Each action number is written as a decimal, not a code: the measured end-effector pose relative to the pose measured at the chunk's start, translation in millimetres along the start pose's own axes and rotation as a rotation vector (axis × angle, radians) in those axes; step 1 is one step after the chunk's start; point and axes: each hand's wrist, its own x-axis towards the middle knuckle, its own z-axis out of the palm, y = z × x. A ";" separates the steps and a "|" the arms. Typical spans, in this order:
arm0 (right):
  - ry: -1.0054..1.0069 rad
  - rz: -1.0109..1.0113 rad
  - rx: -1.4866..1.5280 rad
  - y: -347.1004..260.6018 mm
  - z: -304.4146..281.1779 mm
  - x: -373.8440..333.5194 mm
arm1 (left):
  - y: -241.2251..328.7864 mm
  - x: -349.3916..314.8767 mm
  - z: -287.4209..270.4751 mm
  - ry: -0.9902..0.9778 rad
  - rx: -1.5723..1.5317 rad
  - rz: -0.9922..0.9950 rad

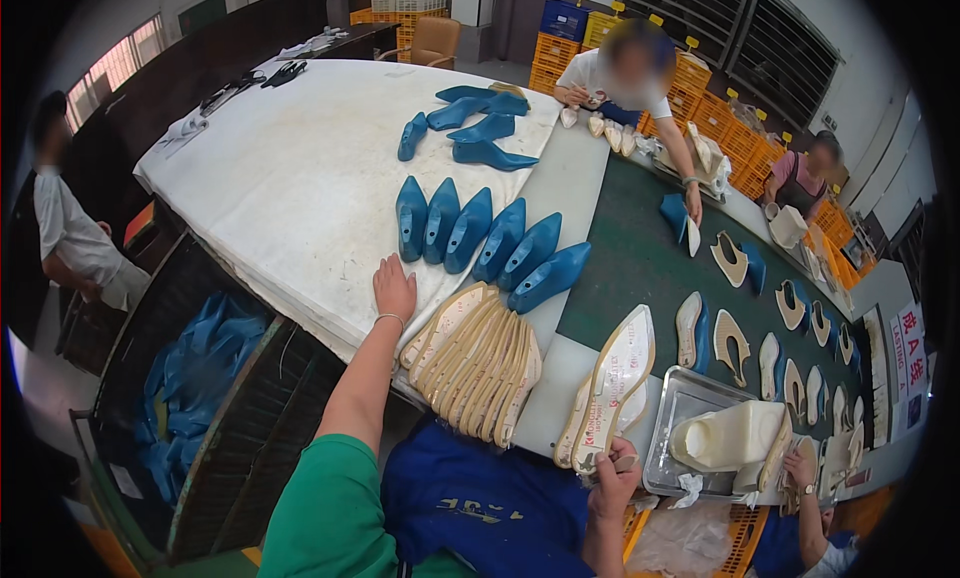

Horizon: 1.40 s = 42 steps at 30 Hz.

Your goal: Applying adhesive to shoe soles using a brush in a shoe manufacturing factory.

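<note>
My left hand (395, 290) lies with its fingers stretched out on the white table cover, beside a row of several blue shoe lasts (442, 218) with their toes pointing away. My right hand (610, 486) grips the heel end of a white insole (620, 373) with red print and a tan edge. Its pointed toe is up, over other insoles (572, 423) lying beneath it. Between my hands, a fanned row of insoles (478, 363) overlaps along the table's near edge.
More blue lasts (485, 128) lie farther back. Right of me, a metal tray (665, 448) holds a whitish container (735, 436). Lasts and insoles line a green belt (625, 248), where a co-worker's hand (692, 203) reaches in. A bin of blue lasts (205, 378) stands at left.
</note>
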 end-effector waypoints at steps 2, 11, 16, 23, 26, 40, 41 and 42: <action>-0.007 -0.010 0.040 -0.8 1.3 -0.1 | -0.3 -2.0 1.6 0.002 0.027 0.021; -0.006 -0.033 0.052 1.6 2.7 2.1 | -3.3 -2.3 9.1 0.040 0.120 0.071; -0.023 -0.014 0.050 1.1 1.3 1.6 | -4.2 -1.9 10.4 0.056 0.119 0.070; -0.015 -0.027 0.073 -3.0 3.7 1.4 | -2.3 -3.0 9.2 0.062 0.121 0.068; -0.014 -0.033 0.066 -4.0 4.3 1.2 | -2.0 -2.9 9.1 0.061 0.122 0.066; -0.031 -0.023 0.040 -4.3 7.6 -2.7 | -2.9 -3.5 8.4 0.075 0.119 0.064; -0.035 -0.022 0.032 -4.1 7.8 -3.1 | -3.0 -3.8 7.6 0.067 0.120 0.063; -0.037 -0.021 0.030 -4.1 8.2 -3.7 | -3.1 -4.2 7.0 0.059 0.121 0.062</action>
